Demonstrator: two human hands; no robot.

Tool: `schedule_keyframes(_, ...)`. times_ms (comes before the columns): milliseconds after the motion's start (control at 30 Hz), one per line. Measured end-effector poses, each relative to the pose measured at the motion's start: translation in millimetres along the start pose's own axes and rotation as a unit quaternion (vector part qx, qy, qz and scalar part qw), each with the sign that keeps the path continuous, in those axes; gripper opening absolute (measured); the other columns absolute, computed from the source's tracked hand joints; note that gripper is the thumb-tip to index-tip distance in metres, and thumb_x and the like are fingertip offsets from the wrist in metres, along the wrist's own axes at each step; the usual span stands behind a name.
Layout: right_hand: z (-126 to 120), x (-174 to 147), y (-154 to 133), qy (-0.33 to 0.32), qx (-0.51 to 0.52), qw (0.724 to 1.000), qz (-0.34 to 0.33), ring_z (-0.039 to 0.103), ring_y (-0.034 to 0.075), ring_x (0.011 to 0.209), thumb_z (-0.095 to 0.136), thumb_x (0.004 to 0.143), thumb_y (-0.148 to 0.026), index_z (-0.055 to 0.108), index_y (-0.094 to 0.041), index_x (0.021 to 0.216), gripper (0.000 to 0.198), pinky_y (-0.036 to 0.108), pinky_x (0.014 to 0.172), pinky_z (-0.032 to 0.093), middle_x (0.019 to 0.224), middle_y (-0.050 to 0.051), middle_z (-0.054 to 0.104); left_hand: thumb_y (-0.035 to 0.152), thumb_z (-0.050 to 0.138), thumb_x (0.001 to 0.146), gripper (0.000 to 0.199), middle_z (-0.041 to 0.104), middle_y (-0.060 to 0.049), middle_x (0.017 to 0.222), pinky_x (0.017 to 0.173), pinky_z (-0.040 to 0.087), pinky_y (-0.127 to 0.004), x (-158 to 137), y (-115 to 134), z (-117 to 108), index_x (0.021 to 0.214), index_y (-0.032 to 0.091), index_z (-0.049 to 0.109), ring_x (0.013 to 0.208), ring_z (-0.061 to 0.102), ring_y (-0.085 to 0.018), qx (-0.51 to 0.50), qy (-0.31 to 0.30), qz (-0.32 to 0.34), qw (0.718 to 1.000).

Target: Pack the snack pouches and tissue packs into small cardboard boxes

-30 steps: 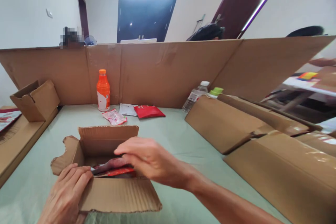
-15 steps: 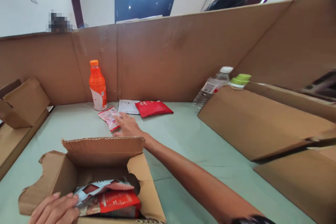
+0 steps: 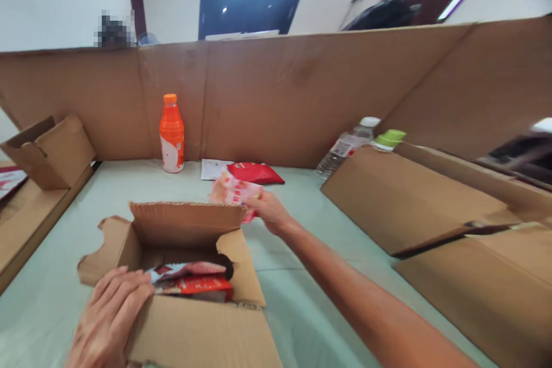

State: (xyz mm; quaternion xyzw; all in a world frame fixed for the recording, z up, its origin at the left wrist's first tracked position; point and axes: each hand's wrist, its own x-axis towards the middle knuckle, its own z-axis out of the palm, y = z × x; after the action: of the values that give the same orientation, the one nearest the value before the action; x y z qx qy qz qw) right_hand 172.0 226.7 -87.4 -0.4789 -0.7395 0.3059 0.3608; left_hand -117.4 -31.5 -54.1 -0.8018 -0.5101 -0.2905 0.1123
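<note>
On the green tabletop (image 3: 310, 207), the pink packet (image 3: 230, 190), not yet inside, is pinched in the right hand (image 3: 269, 211) just behind the box (image 3: 185, 227). Packets (image 3: 196, 284) already lie within the box; the left hand (image 3: 112, 311) covers its front-left edge, grip unclear. Behind it, outside: red packet (image 3: 257, 173), white item (image 3: 213, 169), bottle (image 3: 171, 138).

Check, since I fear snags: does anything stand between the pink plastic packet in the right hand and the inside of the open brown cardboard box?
Yes: the raised brown cardboard far flap of the box stands between, with the packet behind its right end. Above the flap, nothing visible intervenes.
</note>
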Motion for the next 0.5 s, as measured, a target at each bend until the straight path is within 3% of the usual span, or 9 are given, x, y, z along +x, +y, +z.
schedule_keyframes(133, -50, -51, -27, 0.056, 0.136, 0.989, 0.007, 0.074, 0.026, 0.079, 0.06, 0.079, -0.062, 0.068, -0.023, 0.089, 0.041, 0.045, 0.072, 0.063, 0.084, 0.006, 0.077, 0.007, 0.051, 0.072, 0.05, 0.074, -0.009, 0.113, 0.108, 0.05, -0.047, 10, 11, -5, 0.12, 0.021, 0.059, 0.108, 0.07, -0.025, -0.027, -0.007, -0.016, 0.999)
schedule_keyframes(233, -71, -72, -65, 0.135, 0.289, 0.947, -0.025, 0.075, 0.029, 0.094, 0.081, 0.073, -0.047, 0.073, -0.032, 0.091, 0.025, 0.049, 0.078, 0.064, 0.089, 0.001, 0.078, 0.005, 0.051, 0.071, 0.051, 0.074, -0.009, 0.112, 0.106, 0.05, -0.048, 11, 12, -7, 0.118, 0.02, 0.058, 0.105, 0.07, -0.025, -0.034, -0.009, -0.019, 0.999)
schedule_keyframes(367, -76, -78, -93, 0.211, 0.341, 0.91, -0.1, 0.074, 0.029, 0.106, 0.083, 0.075, -0.037, 0.074, -0.038, 0.089, 0.017, 0.049, 0.086, 0.064, 0.099, -0.003, 0.079, 0.007, 0.051, 0.071, 0.05, 0.073, -0.009, 0.114, 0.107, 0.049, -0.05, 4, 9, -4, 0.119, 0.02, 0.057, 0.108, 0.068, -0.026, -0.033, -0.008, -0.014, 0.999)
schedule_keyframes(500, -64, -75, -65, 0.269, 0.358, 0.891, -0.07, 0.076, 0.026, 0.095, 0.086, 0.068, -0.032, 0.074, -0.027, 0.087, 0.023, 0.045, 0.085, 0.065, 0.091, -0.001, 0.079, 0.004, 0.049, 0.071, 0.052, 0.072, -0.01, 0.117, 0.111, 0.046, -0.05, -1, 7, -4, 0.12, 0.02, 0.057, 0.112, 0.067, -0.026, -0.022, -0.022, -0.016, 0.999)
